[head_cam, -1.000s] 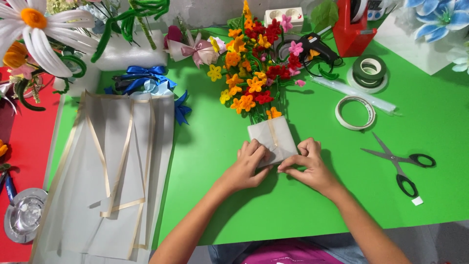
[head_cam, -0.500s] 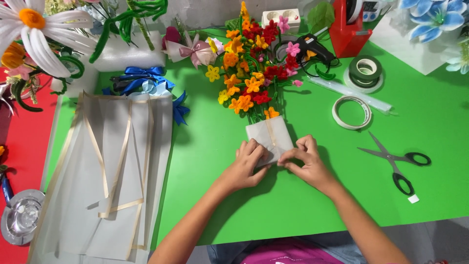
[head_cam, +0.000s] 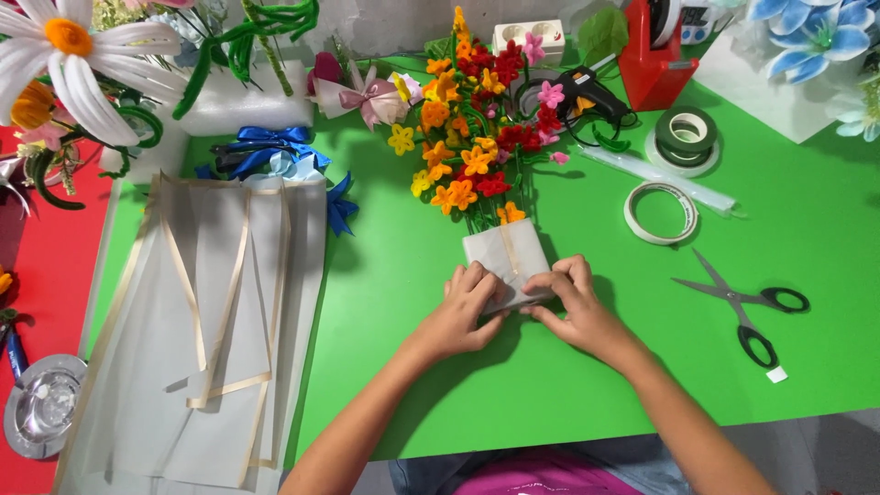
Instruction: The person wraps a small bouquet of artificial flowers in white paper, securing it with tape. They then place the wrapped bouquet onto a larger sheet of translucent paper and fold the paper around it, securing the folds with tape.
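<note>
Resting on the green tabletop point(head_cam: 412, 367), both hands work at the lower end of a bouquet of small orange, red, yellow and pink artificial flowers point(head_cam: 477, 128). The bouquet lies flat near the middle of the tabletop, blooms toward the far edge, its stems bound in a white paper wrap with a gold stripe point(head_cam: 507, 258).

Left hand point(head_cam: 466, 312): fingers curled over the lower left corner of the wrap, pressing it against the tabletop. Grasping the paper.

Right hand point(head_cam: 573, 302): fingers bent over the lower right corner of the same wrap, thumb tucked beneath its edge. Grasping the paper. The two hands nearly touch at the wrap's lower edge.

Surroundings:
- Stack of translucent white wrapping sheets with gold borders point(head_cam: 202, 321), left of the hands, overhanging the near edge.
- Blue ribbon bows point(head_cam: 266, 151), just beyond that stack.
- Black-handled scissors point(head_cam: 747, 307), open, right of the hands and apart from them.
- White tape ring point(head_cam: 661, 213), between scissors and bouquet, farther back.
- Green tape roll point(head_cam: 686, 135), beyond it.
- Black glue gun point(head_cam: 591, 92), beside the blooms.
- Red tape dispenser point(head_cam: 653, 50), at the far edge.
- Large white daisy with an orange centre point(head_cam: 78, 55), far left corner.
</note>
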